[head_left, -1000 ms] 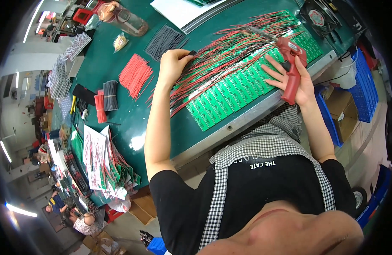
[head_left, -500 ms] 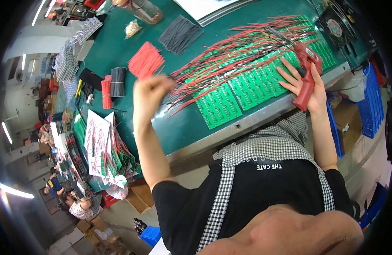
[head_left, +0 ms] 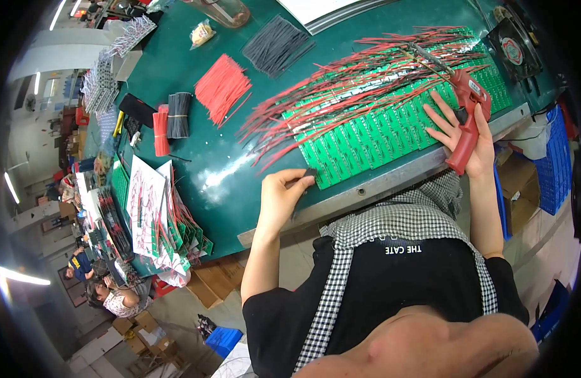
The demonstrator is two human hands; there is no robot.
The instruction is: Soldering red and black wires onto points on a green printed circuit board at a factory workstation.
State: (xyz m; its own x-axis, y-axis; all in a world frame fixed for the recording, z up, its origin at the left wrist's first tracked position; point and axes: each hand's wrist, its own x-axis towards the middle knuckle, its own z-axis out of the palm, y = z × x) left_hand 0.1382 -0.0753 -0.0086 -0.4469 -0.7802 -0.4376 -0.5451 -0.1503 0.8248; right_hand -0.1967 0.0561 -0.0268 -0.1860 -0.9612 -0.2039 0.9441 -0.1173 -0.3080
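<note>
Head view: my left hand [head_left: 279, 200] sits at the near corner of the green board panel [head_left: 391, 120], fingers curled and pinching something small and dark against that corner. My right hand [head_left: 462, 129] lies open on the panel's right end, the red soldering gun [head_left: 468, 120] loose under its thumb. Red wires [head_left: 366, 75] fan across the boards. I judge this a repositioning step; next calls for a steady grip on the panel.
</note>
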